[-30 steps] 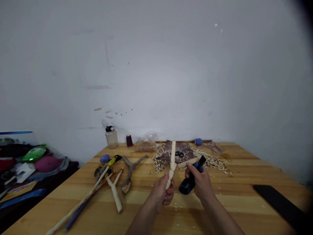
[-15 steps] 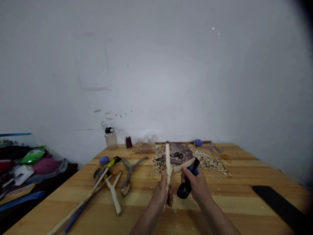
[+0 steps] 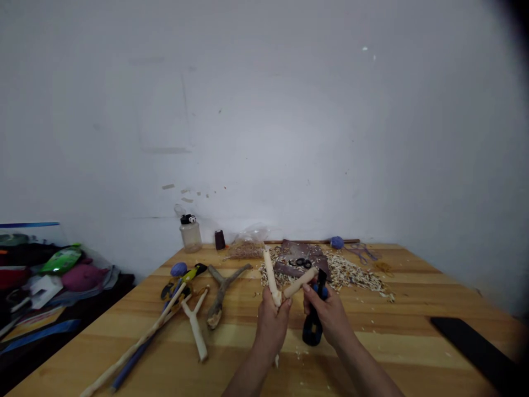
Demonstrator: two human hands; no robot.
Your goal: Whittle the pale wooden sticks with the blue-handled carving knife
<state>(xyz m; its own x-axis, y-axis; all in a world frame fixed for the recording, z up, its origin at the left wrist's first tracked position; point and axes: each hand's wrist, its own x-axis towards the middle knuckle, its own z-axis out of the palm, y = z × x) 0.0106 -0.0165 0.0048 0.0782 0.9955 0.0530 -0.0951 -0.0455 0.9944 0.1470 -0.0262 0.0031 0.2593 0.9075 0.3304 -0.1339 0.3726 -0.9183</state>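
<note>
My left hand [image 3: 270, 325] is closed round the stem of a pale peeled forked stick [image 3: 276, 284], held upright over the wooden table [image 3: 372, 336]. The stick's two prongs spread up and apart above my fist. My right hand [image 3: 328, 314] is wrapped round a knife with a blue and black handle [image 3: 313, 325], close against the right prong of the fork. The blade itself is hidden between hand and wood.
Wood shavings [image 3: 351, 273] lie heaped behind my hands around a dark sheet with scissors [image 3: 303, 262]. Left of me lie a bark-covered forked stick [image 3: 219, 292], a small peeled fork [image 3: 196, 322] and long sticks [image 3: 136, 344]. A plastic jar [image 3: 190, 232] stands by the wall; a black strip [image 3: 475, 344] lies right.
Both hands have drawn slightly nearer and leftward. The forked stick has tilted left, and the knife handle has swung from slanting to nearly upright.
</note>
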